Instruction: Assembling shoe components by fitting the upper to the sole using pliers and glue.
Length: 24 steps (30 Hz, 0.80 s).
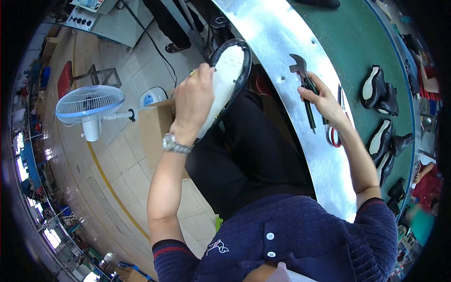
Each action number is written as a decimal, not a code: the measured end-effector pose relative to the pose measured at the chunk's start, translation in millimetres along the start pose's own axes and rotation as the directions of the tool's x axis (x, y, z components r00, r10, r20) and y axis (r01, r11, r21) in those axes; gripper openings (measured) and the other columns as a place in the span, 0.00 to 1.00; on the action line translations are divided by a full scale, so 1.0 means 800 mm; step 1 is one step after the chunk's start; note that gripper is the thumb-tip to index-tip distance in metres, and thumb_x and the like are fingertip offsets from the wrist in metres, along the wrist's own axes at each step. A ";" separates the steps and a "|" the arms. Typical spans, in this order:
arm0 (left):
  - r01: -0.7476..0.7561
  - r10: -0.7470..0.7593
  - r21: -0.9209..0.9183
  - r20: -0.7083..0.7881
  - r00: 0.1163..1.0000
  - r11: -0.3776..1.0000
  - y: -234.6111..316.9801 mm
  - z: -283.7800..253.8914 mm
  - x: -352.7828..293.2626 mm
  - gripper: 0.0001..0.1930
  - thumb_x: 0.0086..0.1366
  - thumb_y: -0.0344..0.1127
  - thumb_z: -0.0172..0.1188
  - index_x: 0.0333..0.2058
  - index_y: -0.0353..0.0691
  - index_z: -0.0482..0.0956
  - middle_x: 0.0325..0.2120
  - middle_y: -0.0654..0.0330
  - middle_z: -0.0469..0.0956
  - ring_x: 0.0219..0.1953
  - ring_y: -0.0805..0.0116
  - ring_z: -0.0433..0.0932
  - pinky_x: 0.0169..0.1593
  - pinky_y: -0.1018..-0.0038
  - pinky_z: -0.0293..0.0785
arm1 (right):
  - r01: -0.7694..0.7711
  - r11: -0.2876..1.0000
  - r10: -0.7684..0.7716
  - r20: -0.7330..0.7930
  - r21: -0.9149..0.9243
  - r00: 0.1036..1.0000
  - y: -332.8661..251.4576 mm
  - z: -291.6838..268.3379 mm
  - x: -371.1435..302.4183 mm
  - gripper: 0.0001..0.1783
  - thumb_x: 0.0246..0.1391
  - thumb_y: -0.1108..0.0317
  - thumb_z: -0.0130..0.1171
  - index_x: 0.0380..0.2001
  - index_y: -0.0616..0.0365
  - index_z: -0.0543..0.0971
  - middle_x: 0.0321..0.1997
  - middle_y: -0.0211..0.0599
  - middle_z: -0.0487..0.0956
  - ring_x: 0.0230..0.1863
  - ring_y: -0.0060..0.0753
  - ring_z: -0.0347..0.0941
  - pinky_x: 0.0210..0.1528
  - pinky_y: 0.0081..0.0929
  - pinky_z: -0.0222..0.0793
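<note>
My left hand (196, 101) is closed on the edge of a black shoe (231, 70) that is turned sole up above my lap. The shoe's underside is white, with a dark rim folded around it. My right hand (324, 101) grips dark shoemaker's pincers (299, 65) by the handles, over the shiny metal benchtop (324, 174). Their hooked head points away from me, and the handle ends show below my fingers. Scissors (335, 136) with red handles lie beside my right wrist, partly hidden behind it.
Several black shoes (376, 91) sit on the green conveyor belt (350, 47) to the right. A cardboard box (157, 129) stands left of my legs, near a blue-and-white fan (90, 105) and a red-seated stool (66, 79). Another person's foot (177, 48) is at the far side.
</note>
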<state>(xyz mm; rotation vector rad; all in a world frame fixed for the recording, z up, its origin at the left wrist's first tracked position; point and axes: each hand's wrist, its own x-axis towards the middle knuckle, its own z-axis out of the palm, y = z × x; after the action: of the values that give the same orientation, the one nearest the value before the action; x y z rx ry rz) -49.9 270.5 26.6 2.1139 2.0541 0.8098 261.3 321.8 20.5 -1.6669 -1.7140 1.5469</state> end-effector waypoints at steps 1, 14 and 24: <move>0.013 -0.010 0.096 -0.032 0.999 0.995 0.008 0.000 0.002 0.12 0.67 0.41 0.56 0.37 0.36 0.80 0.25 0.45 0.79 0.25 0.48 0.78 0.30 0.60 0.71 | 0.034 0.998 -0.035 0.012 0.050 0.999 -0.017 -0.001 -0.003 0.35 0.61 0.60 0.58 0.68 0.54 0.59 0.33 0.28 0.74 0.37 0.21 0.69 0.47 0.22 0.63; 0.203 -0.200 -0.058 0.051 0.979 0.978 0.067 -0.007 -0.066 0.40 0.47 0.37 0.75 0.57 0.28 0.65 0.53 0.43 0.72 0.55 0.48 0.71 0.60 0.61 0.66 | 0.209 0.820 0.198 0.608 -0.532 0.769 -0.218 0.053 0.005 0.35 0.63 0.72 0.51 0.70 0.58 0.51 0.36 0.36 0.76 0.28 0.22 0.74 0.35 0.25 0.74; 0.124 -0.123 -0.006 -0.161 0.979 0.992 0.087 0.019 -0.088 0.40 0.43 0.31 0.74 0.56 0.30 0.67 0.50 0.47 0.74 0.55 0.50 0.72 0.58 0.61 0.68 | 0.593 0.665 -0.390 0.466 -0.453 0.794 -0.098 0.054 -0.038 0.31 0.62 0.73 0.51 0.67 0.63 0.55 0.21 0.48 0.77 0.20 0.44 0.76 0.28 0.36 0.72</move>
<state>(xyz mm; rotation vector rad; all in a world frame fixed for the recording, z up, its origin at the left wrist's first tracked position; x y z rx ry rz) 22.1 201.9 20.7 1.9581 2.2409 0.9875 194.0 295.0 81.0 -0.9755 -2.7598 1.1212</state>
